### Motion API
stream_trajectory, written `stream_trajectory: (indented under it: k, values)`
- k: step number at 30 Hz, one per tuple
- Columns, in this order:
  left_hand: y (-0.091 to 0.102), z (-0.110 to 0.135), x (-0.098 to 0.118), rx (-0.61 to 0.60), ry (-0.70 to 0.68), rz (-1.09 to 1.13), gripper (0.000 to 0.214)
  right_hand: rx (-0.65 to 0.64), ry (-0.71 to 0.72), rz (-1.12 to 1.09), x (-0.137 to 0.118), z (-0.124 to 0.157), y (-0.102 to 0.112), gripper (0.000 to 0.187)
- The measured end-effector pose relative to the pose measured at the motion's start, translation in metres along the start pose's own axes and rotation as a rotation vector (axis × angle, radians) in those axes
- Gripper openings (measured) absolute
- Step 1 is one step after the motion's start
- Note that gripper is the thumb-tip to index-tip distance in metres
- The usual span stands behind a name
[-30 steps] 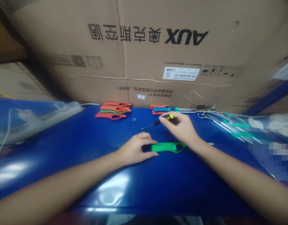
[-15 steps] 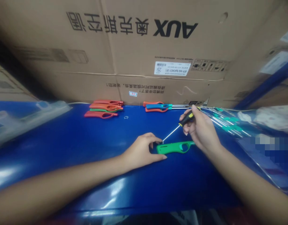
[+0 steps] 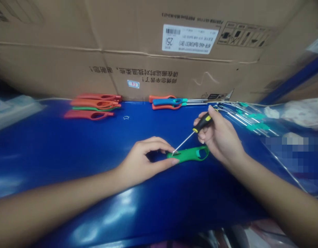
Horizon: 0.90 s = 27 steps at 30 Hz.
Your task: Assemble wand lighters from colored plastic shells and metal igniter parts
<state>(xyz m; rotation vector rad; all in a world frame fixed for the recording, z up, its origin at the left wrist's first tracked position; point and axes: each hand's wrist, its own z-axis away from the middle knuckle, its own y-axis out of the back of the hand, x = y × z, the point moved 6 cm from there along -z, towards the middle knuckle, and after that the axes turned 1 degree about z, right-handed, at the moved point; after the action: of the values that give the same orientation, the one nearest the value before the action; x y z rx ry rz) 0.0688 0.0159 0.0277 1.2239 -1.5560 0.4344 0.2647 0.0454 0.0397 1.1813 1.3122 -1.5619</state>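
Observation:
A green gas lighter [image 3: 190, 155] with a long slot and a trigger loop lies on the blue table. My left hand [image 3: 143, 156] grips its left end between thumb and fingers. In my right hand [image 3: 218, 134] is a screwdriver [image 3: 204, 122] with a black and yellow handle, tilted down to the left. Its thin shaft reaches the lighter's left end, close to my left fingertips. Whether the tip sits in a screw is too small to tell. My right hand covers the area beyond the lighter's loop.
Several red, orange and green lighter shells [image 3: 94, 105] lie back left, near a few tiny screws [image 3: 126, 117]. Lighters with metal tubes [image 3: 166, 102] rest at back centre. Loose metal tubes with teal parts [image 3: 248, 117] spread back right. A cardboard box [image 3: 138, 34] stands behind.
The screwdriver tip has moved from the lighter's upper edge onto its left end. My left fingers have closed on that end. The camera view has tilted down.

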Motion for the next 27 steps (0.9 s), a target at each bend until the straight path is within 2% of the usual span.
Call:
stream_trajectory:
  k: [7, 14, 18, 27]
  values:
    - [0.001, -0.001, 0.000, 0.008, 0.006, -0.002, 0.003, -0.034, 0.048, 0.054, -0.004, 0.001, -0.003, 0.042]
    - [0.000, -0.001, -0.002, 0.003, 0.023, -0.017, 0.005, -0.116, 0.229, 0.143, -0.019, 0.009, -0.006, 0.034]
    - [0.000, 0.000, -0.003, 0.004, 0.031, -0.006, 0.006, -0.089, 0.302, 0.143, -0.028, 0.015, -0.004, 0.030]
    - [0.000, 0.000, -0.003, -0.002, 0.028, -0.005, 0.005, -0.074, 0.260, 0.151, -0.029, 0.018, -0.004, 0.032]
